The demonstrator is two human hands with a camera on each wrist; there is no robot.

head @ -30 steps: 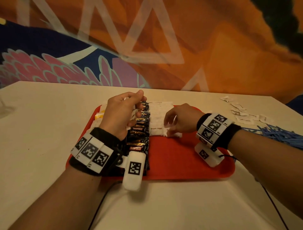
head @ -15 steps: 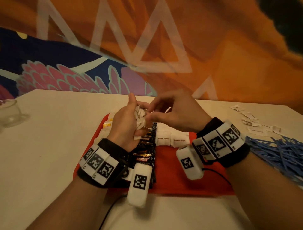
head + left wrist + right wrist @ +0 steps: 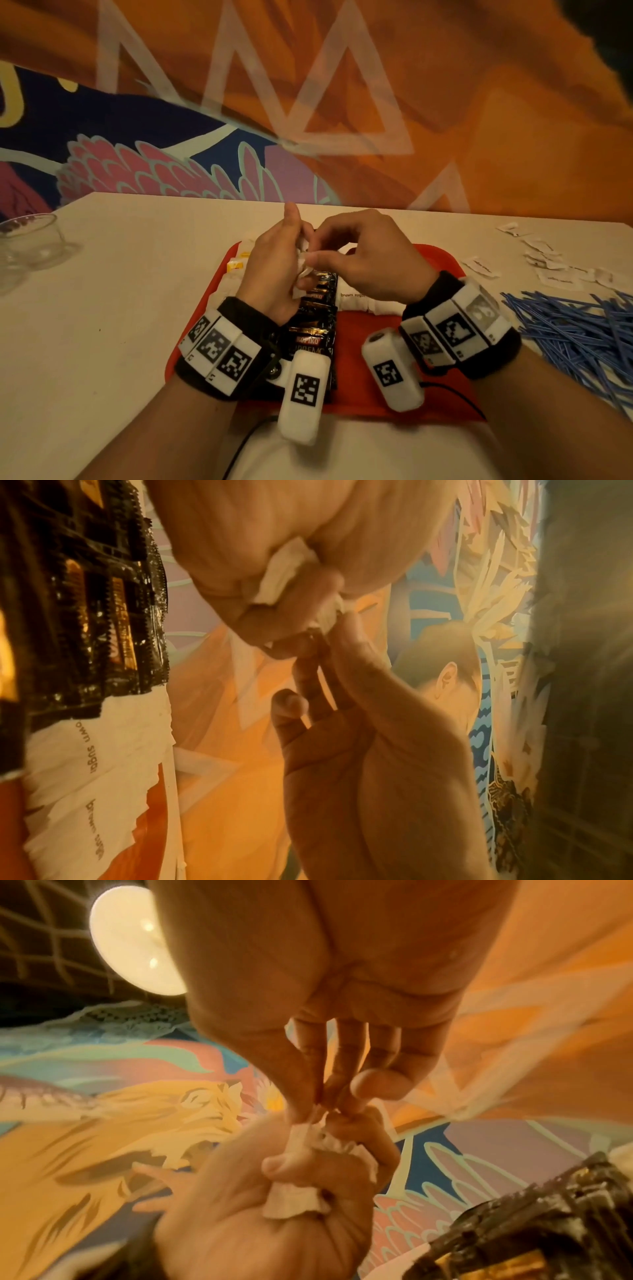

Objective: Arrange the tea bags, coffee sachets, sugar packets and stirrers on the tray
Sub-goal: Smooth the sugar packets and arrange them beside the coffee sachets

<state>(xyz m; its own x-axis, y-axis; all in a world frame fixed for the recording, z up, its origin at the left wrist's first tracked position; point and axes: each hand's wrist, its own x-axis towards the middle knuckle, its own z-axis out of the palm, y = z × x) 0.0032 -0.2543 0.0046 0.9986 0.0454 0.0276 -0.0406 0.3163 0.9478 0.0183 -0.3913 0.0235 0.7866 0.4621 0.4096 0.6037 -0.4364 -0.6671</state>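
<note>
Above the red tray (image 3: 363, 387) my left hand (image 3: 274, 263) grips a bunch of white sugar packets (image 3: 303, 263) (image 3: 284, 572) (image 3: 294, 1199) in its fist. My right hand (image 3: 363, 260) pinches the top of one packet from that bunch (image 3: 316, 1115) between thumb and fingers. On the tray lie a column of black coffee sachets (image 3: 313, 329) (image 3: 85, 593), a row of white sugar packets (image 3: 356, 301) (image 3: 99, 777) to their right, and yellow-tagged tea bags (image 3: 236, 267) at the left.
A heap of blue stirrers (image 3: 579, 335) lies on the table at the right, with loose white sugar packets (image 3: 548, 267) behind it. A glass cup (image 3: 27, 246) stands at the far left. A patterned wall rises behind the table.
My right hand left the sugar row on the tray and rose to the left hand. Both hands lifted, and the right now pinches a packet from the left hand's bunch.
</note>
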